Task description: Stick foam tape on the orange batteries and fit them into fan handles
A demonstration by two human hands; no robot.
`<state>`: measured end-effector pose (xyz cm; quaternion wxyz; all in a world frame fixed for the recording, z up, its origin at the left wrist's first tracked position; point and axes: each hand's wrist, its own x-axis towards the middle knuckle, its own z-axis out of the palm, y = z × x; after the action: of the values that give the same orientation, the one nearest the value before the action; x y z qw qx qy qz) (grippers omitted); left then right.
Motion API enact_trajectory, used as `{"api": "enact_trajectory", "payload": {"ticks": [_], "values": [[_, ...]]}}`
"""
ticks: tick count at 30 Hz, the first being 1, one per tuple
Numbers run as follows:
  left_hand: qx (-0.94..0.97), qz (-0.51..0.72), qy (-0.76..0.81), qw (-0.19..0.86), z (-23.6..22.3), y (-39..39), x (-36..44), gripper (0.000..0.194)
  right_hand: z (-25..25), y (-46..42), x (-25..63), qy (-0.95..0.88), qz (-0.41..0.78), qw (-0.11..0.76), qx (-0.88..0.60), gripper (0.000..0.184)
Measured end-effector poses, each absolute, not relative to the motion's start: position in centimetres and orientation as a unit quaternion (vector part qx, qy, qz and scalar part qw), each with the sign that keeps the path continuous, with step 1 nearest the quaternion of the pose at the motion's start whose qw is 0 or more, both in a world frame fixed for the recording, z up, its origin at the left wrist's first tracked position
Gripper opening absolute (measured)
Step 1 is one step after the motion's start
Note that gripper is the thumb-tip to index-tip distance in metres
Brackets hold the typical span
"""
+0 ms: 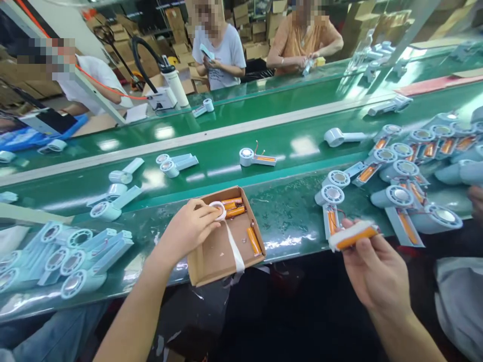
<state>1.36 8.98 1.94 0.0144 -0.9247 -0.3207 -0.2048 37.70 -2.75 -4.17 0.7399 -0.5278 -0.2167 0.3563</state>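
My left hand [184, 229] hovers over a shallow brown cardboard box [211, 256] on the green table [287, 216], fingers pinched around a small roll of white tape [218, 210]; a loose strip trails from it toward six o'clock across the box floor. Inside the box lie a few orange cylindrical battery cells [253, 240], at twelve and three o'clock. My right hand [372, 274], well apart at three o'clock from the box, grips an orange cell backed with white foam [352, 236], its long axis running nine to three, tilted slightly. Pale blue handheld fan bodies [396, 196] crowd the table just beyond that hand.
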Motion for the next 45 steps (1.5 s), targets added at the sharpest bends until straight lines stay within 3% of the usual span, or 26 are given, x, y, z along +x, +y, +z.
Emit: {"api": "enact_trajectory", "payload": {"ticks": [3,6,9,16,20,25,32,36,39,45], "values": [[-0.893,-0.198,-0.396,-0.078,2.0,14.6,-1.3,0.030,-6.6,-5.2,37.6,-0.176,0.376,0.700,-0.581,0.044],[-0.797,-0.168,-0.579,0.019,1.8,19.9,-3.1,0.039,-8.0,-6.3,38.0,-0.177,0.406,0.659,-0.608,0.047],[-0.748,-0.081,-0.653,0.087,1.7,25.1,-4.8,0.040,-8.1,-6.1,38.0,-0.188,0.438,0.631,-0.612,0.049],[-0.801,0.017,-0.598,0.036,0.9,29.1,-4.0,0.031,-5.9,-2.6,38.5,-0.270,0.432,0.596,-0.620,0.050],[-0.861,0.048,-0.505,-0.015,0.2,28.4,0.8,0.027,-2.1,3.3,37.3,-0.409,0.415,0.567,-0.582,0.068],[-0.890,0.077,-0.438,-0.099,0.6,29.1,3.7,0.011,1.8,14.5,31.9,-0.557,0.403,0.555,-0.469,0.041],[-0.911,0.041,-0.381,-0.153,0.6,29.7,3.5,0.017,-0.7,23.8,26.1,-0.735,0.344,0.385,-0.439,0.025],[-0.925,0.015,-0.348,-0.152,-0.2,29.3,3.1,0.023,-1.7,23.8,26.2,-0.748,0.325,0.381,-0.435,0.026],[-0.932,-0.009,-0.342,-0.122,-1.0,28.6,2.6,0.011,-1.7,23.2,26.9,-0.749,0.330,0.379,-0.431,0.028],[-0.917,0.021,-0.390,-0.084,-1.6,27.9,4.0,0.022,-2.3,23.6,27.1,-0.763,0.324,0.354,-0.433,0.027]]}}
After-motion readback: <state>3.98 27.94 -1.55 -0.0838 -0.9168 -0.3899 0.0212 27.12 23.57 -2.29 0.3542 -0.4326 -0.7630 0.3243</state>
